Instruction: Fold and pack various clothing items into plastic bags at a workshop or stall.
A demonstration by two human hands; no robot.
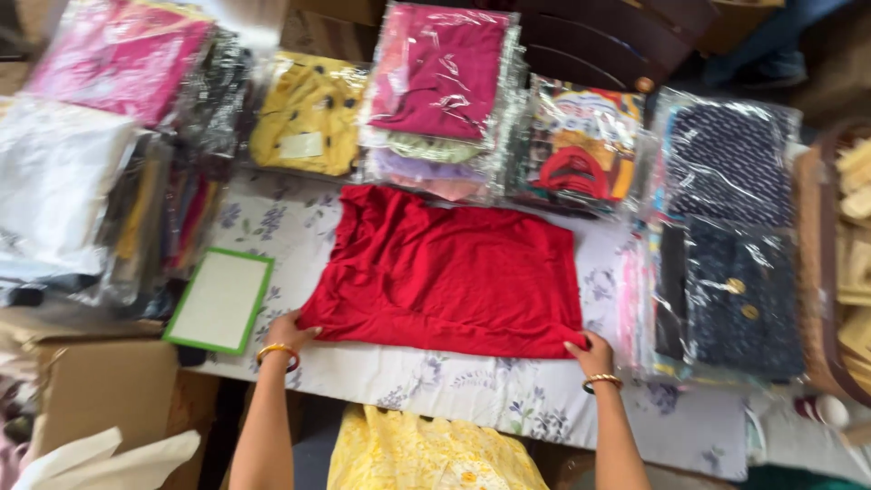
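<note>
red cloth [449, 272] lies spread flat mid-tabletop [472, 386] on a floral cover, its lower edge toward the near edge. left hand [288, 334] pinches the cloth's near-left corner, fingers closed on the fabric; right hand [592, 352] grips the near-right corner likewise (a gold bangle on each wrist). bagged clothes [443, 91] line the far edge; a green-rimmed board [220, 299] sits just left of the cloth.

Clear plastic garment packs [442, 100] stacked behind; yellow pack's pale rectangular label [301, 145].
</note>
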